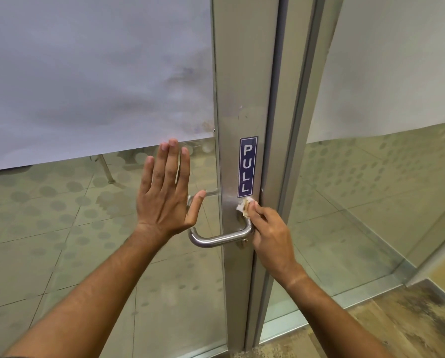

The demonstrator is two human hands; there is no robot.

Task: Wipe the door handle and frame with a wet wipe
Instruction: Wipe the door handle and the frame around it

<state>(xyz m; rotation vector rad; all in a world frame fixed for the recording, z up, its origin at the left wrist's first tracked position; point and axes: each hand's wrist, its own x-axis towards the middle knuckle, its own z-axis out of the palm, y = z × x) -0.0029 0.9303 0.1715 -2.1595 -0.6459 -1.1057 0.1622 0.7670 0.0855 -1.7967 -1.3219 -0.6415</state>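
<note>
Frosted film covers the glass door (92, 73) across the upper left of the frame. At centre-left the left hand (164, 192) is spread flat on the glass. Right of it curves the steel door handle (216, 239) on the aluminium frame (242, 86). Under the blue PULL sticker (247, 167), the right hand (268, 231) pinches a crumpled wet wipe (243, 206) against the frame.

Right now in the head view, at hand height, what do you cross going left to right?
Left hand flat on the glass door panel → metal door frame with PULL sticker → wet wipe in right hand → glass side panel.
</note>
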